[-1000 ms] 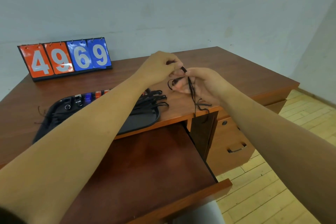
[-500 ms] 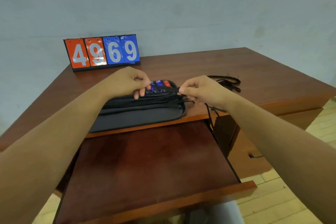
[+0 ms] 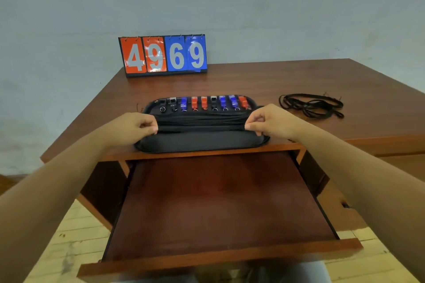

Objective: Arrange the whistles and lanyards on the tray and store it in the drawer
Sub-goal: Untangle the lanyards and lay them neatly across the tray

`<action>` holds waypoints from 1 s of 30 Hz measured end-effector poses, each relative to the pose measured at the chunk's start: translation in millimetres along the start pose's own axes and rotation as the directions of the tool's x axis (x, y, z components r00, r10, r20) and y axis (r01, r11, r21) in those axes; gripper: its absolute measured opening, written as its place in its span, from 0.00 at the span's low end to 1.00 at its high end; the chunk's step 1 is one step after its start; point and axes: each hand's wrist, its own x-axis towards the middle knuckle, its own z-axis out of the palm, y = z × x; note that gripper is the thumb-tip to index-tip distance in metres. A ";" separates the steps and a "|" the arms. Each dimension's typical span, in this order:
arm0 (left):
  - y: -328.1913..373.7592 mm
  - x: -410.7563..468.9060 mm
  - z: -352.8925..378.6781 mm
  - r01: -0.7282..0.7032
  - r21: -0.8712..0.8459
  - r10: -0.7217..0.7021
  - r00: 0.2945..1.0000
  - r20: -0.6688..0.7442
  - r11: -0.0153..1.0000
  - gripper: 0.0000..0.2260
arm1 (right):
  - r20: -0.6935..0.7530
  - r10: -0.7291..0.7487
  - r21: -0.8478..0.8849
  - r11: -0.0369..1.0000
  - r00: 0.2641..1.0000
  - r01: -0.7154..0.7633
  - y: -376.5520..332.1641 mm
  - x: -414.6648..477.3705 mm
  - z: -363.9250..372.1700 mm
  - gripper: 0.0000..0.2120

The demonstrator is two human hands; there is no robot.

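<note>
A black tray (image 3: 202,143) lies at the desk's front edge. Along its far side stand several whistles (image 3: 203,101) in a row, black, blue and orange. In front of them a bundle of black lanyards (image 3: 200,120) is stretched straight across the tray. My left hand (image 3: 135,127) pinches the bundle's left end and my right hand (image 3: 268,123) pinches its right end. Below the tray the wooden drawer (image 3: 218,202) is pulled out.
More black lanyards (image 3: 310,105) lie coiled on the desk (image 3: 264,80) to the right of the tray. A flip scoreboard (image 3: 163,54) reading 4969 stands at the back against the wall. A side drawer is at the right, with wooden floor below.
My hands have moved apart to the two ends of the tray, laying the lanyard flat along the bundle. My view has shifted so the tray and drawer sit centred.
</note>
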 end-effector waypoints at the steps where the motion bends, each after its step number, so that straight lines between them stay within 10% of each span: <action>1: -3.1 0.1 2.4 0.003 0.035 -0.004 1.000 0.005 0.999 0.08 | 0.004 -0.002 -0.030 1.000 1.000 0.002 0.8 1.8 1.3 0.04; 30: -36.1 9.5 5.1 0.086 0.056 -0.069 0.965 -0.251 0.995 0.03 | -0.081 -0.115 -0.325 0.942 0.990 0.083 23.6 2.5 0.3 0.10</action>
